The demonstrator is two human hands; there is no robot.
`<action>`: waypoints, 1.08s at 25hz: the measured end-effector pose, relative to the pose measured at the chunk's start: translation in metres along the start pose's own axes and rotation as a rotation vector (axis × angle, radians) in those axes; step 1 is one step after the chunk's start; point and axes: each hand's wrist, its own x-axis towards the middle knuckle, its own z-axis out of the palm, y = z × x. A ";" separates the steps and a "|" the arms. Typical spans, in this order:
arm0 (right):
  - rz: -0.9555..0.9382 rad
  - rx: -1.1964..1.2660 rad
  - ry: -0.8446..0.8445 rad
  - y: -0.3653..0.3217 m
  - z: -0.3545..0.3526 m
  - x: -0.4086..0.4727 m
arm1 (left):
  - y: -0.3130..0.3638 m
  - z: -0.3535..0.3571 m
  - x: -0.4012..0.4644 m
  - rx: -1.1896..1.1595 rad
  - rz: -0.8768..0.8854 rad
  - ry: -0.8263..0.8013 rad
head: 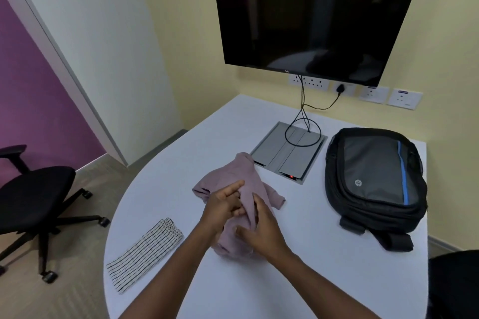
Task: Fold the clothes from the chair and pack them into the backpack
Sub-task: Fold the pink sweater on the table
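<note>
A crumpled mauve garment lies bunched in the middle of the white table. My left hand grips a fold of it on its left side, index finger stretched across the cloth. My right hand grips the cloth on its right side, fingers curled into the fabric. A folded black-and-white striped garment lies flat near the table's left edge. The black and grey backpack lies on its back at the right, and it looks zipped shut.
A black office chair stands on the floor to the left of the table. A grey cable box with looped cables is set into the table beyond the mauve garment. A dark wall screen hangs above. A dark object shows at the bottom right.
</note>
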 end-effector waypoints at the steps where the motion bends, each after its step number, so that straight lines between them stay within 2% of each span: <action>1: -0.023 -0.021 0.065 -0.006 -0.002 0.004 | 0.009 0.000 -0.001 0.007 0.028 -0.018; 4: -0.025 -0.163 0.243 -0.022 -0.020 0.022 | 0.033 -0.005 0.000 0.040 0.110 0.010; 6: -0.013 -0.265 0.303 -0.033 -0.039 0.035 | 0.047 -0.014 0.003 0.069 0.154 0.047; 9: -0.044 -0.237 0.359 -0.061 -0.063 0.047 | 0.068 -0.023 0.016 0.093 0.221 0.081; 12: -0.138 -0.207 0.424 -0.087 -0.078 0.056 | 0.088 -0.023 0.030 0.117 0.273 0.044; 16: -0.185 -0.108 0.454 -0.122 -0.095 0.069 | 0.096 -0.012 0.041 0.169 0.300 -0.018; 23: -0.074 0.197 0.481 -0.158 -0.116 0.091 | 0.095 0.027 0.023 0.252 0.356 -0.194; 25: -0.070 0.255 0.503 -0.167 -0.118 0.097 | 0.091 0.030 0.022 0.315 0.413 -0.178; 27: -0.076 0.350 0.518 -0.175 -0.117 0.099 | 0.087 0.025 0.026 0.442 0.509 -0.082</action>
